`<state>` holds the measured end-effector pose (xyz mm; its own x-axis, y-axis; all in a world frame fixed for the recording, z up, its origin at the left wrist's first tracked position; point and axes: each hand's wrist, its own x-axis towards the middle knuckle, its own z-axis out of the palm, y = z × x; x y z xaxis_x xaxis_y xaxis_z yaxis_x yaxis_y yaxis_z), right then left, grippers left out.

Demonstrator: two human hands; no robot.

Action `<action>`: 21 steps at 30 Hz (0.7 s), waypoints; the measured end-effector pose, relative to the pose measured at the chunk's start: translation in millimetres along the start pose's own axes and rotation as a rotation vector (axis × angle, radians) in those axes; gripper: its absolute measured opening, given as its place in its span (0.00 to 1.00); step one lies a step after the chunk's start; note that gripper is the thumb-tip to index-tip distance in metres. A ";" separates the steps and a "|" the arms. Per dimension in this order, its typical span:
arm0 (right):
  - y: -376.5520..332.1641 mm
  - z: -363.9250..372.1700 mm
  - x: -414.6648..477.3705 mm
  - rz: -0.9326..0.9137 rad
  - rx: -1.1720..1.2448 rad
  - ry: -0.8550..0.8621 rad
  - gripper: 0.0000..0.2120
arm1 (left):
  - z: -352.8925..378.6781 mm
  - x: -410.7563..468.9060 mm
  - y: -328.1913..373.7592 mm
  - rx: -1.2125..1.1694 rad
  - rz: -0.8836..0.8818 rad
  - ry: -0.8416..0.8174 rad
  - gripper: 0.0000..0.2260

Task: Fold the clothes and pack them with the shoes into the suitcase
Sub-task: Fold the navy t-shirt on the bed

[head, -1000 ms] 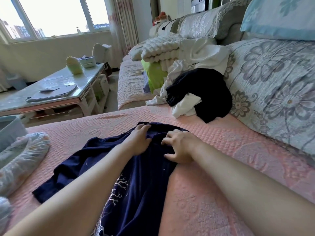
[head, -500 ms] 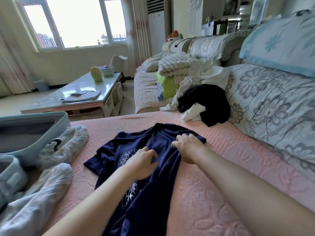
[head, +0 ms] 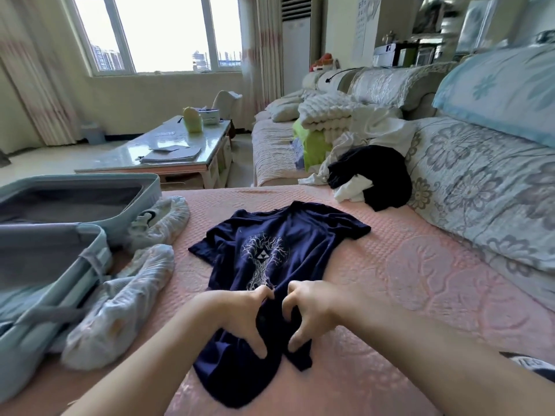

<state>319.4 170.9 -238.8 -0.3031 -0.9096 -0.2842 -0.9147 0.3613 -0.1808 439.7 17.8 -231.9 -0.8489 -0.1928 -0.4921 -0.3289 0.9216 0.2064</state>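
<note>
A navy T-shirt (head: 288, 232) with a white tree print lies front up on the pink bedspread (head: 420, 280), collar away from me. My left hand (head: 240, 313) and my right hand (head: 312, 307) sit side by side on its lower part, fingers curled, each bunching the dark cloth. An open light-blue suitcase (head: 99, 205) stands at the left. Two shoes in pale covers lie beside it, one near (head: 126, 307) and one farther back (head: 162, 220).
A heap of black and white clothes (head: 369, 175) lies at the far end against the floral sofa back (head: 480, 187). Folded white blankets and a green item (head: 312, 145) sit beyond. A glass coffee table (head: 168, 151) stands past the suitcase.
Both hands slid down the shirt from the collar area to its lower part and now bunch the cloth. The shirt lies spread out and the print shows. The view lifted.
</note>
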 end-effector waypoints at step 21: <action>14.9 29.9 -9.1 -0.063 0.404 0.314 0.12 | 46.0 -18.7 0.2 -0.166 -0.028 0.313 0.56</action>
<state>316.5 190.7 -267.0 -0.3733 -0.9274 0.0242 -0.7766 0.2981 -0.5550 474.5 37.2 -261.6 -0.9157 -0.3350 -0.2221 -0.3950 0.8521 0.3432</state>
